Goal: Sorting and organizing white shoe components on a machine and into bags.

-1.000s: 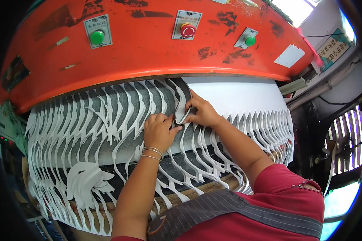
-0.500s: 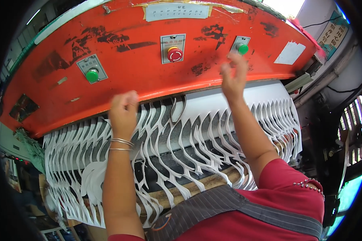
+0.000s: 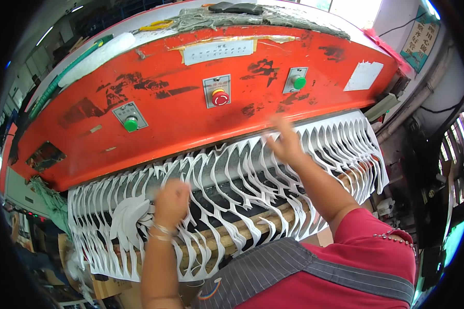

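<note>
A white sheet (image 3: 232, 203) full of leaf-shaped openings lies across the machine bed, its cut strips hanging over the near edge. My left hand (image 3: 171, 203), blurred, is curled into a fist above the sheet's left middle, and nothing shows in it. My right hand (image 3: 286, 144) hovers over the far part of the sheet, just below the red machine front (image 3: 175, 110); its fingers are apart and hold nothing. A pile of curved white cut pieces (image 3: 129, 221) rests on the sheet, left of my left hand.
On the red front are a left green button (image 3: 131, 123), a red stop button (image 3: 220, 97) and a right green button (image 3: 298, 82). Cloth (image 3: 216, 19) and a dark pad (image 3: 236, 7) lie on top. A pipe (image 3: 412, 103) runs at the right.
Both hands have come down and away from the button panel, toward the sheet. The view has tilted up, showing the machine's top. The plain far strip of the sheet is now mostly hidden.
</note>
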Demonstrator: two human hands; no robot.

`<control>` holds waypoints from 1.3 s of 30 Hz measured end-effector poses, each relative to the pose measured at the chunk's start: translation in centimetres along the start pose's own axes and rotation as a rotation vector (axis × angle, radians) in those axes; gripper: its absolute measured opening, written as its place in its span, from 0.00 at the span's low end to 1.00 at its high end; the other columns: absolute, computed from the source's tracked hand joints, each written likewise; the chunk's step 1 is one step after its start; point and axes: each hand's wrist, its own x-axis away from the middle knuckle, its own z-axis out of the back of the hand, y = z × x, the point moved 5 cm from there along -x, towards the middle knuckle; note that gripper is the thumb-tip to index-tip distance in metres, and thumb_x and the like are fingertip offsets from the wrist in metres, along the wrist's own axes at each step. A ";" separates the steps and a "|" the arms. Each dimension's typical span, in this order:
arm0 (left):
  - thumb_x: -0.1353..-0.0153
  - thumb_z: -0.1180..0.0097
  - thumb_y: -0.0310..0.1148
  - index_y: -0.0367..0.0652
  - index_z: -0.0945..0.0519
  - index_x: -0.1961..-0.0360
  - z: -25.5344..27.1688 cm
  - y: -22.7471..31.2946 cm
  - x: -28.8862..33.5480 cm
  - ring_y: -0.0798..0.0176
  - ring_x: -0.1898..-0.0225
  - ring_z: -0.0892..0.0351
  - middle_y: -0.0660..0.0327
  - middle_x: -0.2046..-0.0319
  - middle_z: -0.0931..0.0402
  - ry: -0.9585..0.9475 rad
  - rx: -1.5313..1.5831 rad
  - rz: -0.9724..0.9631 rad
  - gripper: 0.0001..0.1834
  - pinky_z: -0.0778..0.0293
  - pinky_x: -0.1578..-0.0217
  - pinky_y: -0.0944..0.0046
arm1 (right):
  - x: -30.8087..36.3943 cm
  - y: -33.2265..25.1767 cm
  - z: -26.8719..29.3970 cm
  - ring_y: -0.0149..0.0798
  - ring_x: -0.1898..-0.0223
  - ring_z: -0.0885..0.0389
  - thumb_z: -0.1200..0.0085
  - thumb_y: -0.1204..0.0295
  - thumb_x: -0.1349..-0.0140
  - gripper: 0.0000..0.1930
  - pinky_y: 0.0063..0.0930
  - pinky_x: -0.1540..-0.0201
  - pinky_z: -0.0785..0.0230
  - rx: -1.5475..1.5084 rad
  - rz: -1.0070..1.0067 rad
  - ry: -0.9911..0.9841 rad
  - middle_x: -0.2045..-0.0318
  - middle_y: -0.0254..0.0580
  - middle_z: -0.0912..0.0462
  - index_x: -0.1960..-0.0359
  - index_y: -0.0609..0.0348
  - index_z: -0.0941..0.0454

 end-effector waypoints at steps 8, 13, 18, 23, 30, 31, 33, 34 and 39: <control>0.41 0.46 0.38 0.44 0.18 0.69 -5.6 4.4 12.2 0.47 0.72 0.23 0.52 0.76 0.21 -0.259 -0.117 0.033 0.10 0.31 0.67 0.50 | 13.9 -11.9 -3.7 0.58 0.63 0.21 0.37 0.46 0.52 0.38 0.46 0.59 0.30 -0.105 -0.050 -1.232 0.68 0.55 0.21 0.50 0.66 0.29; 0.45 0.44 0.35 0.44 0.19 0.75 -7.2 3.1 13.3 0.47 0.73 0.27 0.54 0.79 0.26 -0.193 -0.294 -0.036 0.08 0.34 0.69 0.48 | 15.5 -13.3 -4.4 0.59 0.61 0.21 0.36 0.48 0.53 0.36 0.47 0.60 0.29 -0.016 -0.229 -1.087 0.67 0.56 0.21 0.51 0.62 0.33; 0.46 0.44 0.36 0.43 0.19 0.76 -7.4 2.5 13.5 0.46 0.74 0.27 0.52 0.80 0.27 -0.133 -0.301 -0.068 0.09 0.34 0.70 0.47 | 15.6 -13.1 -4.8 0.59 0.63 0.21 0.37 0.48 0.52 0.35 0.49 0.61 0.29 -0.010 -0.261 -1.118 0.68 0.57 0.20 0.51 0.61 0.34; 0.46 0.42 0.44 0.49 0.16 0.66 -5.9 2.9 11.3 0.48 0.73 0.20 0.54 0.77 0.20 -0.623 -0.210 0.106 0.13 0.25 0.69 0.51 | 13.5 -10.0 -5.2 0.50 0.68 0.17 0.46 0.46 0.41 0.32 0.41 0.62 0.27 -0.214 -0.357 -1.409 0.73 0.49 0.17 0.43 0.57 0.31; 0.43 0.42 0.42 0.39 0.19 0.57 -5.2 2.4 -2.9 0.49 0.60 0.21 0.50 0.62 0.20 -0.356 -0.044 0.068 0.19 0.27 0.59 0.55 | 0.3 4.5 -11.3 0.57 0.53 0.21 0.56 0.52 0.36 0.26 0.46 0.51 0.29 0.218 -0.739 -0.763 0.56 0.59 0.20 0.48 0.64 0.30; 0.43 0.42 0.42 0.37 0.20 0.55 -7.1 0.9 -4.4 0.47 0.56 0.22 0.48 0.57 0.22 -0.302 -0.048 -0.001 0.20 0.28 0.56 0.56 | 0.1 5.7 -13.3 0.56 0.53 0.21 0.55 0.58 0.38 0.25 0.45 0.50 0.29 0.232 -0.801 -0.789 0.54 0.61 0.21 0.48 0.67 0.31; 0.44 0.40 0.43 0.36 0.24 0.49 -11.4 -3.5 -5.7 0.44 0.47 0.28 0.46 0.50 0.25 -0.253 -0.120 -0.044 0.26 0.33 0.45 0.55 | 0.0 7.4 -17.5 0.56 0.54 0.20 0.54 0.60 0.40 0.24 0.45 0.50 0.29 0.204 -0.817 -0.808 0.55 0.62 0.20 0.49 0.67 0.31; 0.45 0.40 0.43 0.35 0.24 0.49 -12.5 -5.5 -5.5 0.42 0.46 0.29 0.46 0.49 0.26 -0.242 -0.208 -0.056 0.27 0.35 0.43 0.54 | 0.1 7.6 -19.0 0.56 0.54 0.20 0.53 0.62 0.42 0.23 0.45 0.49 0.29 0.179 -0.839 -0.815 0.57 0.63 0.20 0.50 0.67 0.30; 0.46 0.39 0.45 0.35 0.25 0.48 -12.7 -4.1 -7.7 0.43 0.45 0.29 0.46 0.50 0.25 -0.408 -0.258 -0.077 0.29 0.36 0.44 0.51 | 0.9 12.1 -15.9 0.62 0.57 0.21 0.52 0.65 0.48 0.20 0.44 0.50 0.30 -0.007 -0.820 -0.572 0.62 0.66 0.20 0.57 0.68 0.24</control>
